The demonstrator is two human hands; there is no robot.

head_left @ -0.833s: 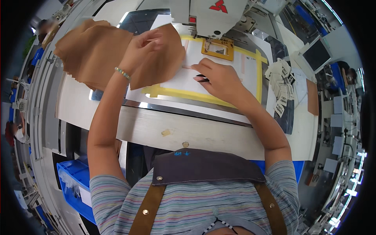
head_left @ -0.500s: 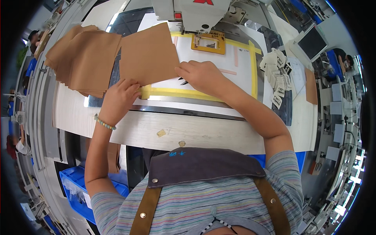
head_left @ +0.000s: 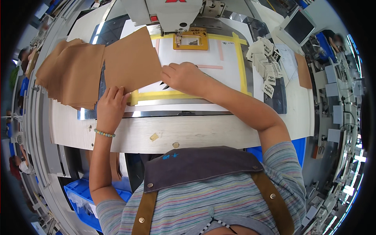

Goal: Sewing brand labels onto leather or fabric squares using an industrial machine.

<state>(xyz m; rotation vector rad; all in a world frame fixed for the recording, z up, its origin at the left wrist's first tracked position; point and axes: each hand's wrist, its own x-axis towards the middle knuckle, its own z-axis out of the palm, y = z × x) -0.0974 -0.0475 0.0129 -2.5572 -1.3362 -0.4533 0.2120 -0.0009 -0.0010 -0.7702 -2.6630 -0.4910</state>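
A square brown leather-like panel (head_left: pixel 133 60) is held between my two hands, tilted over the left part of a white template sheet (head_left: pixel 211 80) edged with yellow tape. My left hand (head_left: pixel 111 105) pinches its lower left corner, fingers bent. At the panel's right corner, my right hand (head_left: pixel 184 79) grips with thumb and fingers closed. Left of it lies a fanned pile of similar brown panels (head_left: pixel 72 76), which the held panel's left edge meets or overlaps. Small black pointed marks show on the template beside my right fingers.
A sewing machine head (head_left: pixel 164 15) stands over the template's far edge, with a yellow frame (head_left: pixel 191 47) beneath it. Printed white labels (head_left: pixel 266 62) lie heaped at the right. Beyond them are a screen (head_left: pixel 299 29) and a brown piece (head_left: pixel 302 70). A blue bin (head_left: pixel 84 203) sits below the table's left side.
The whole view has shifted, so the table's things appear farther left. Both hands keep hold of the panel, which has hardly moved over the template.
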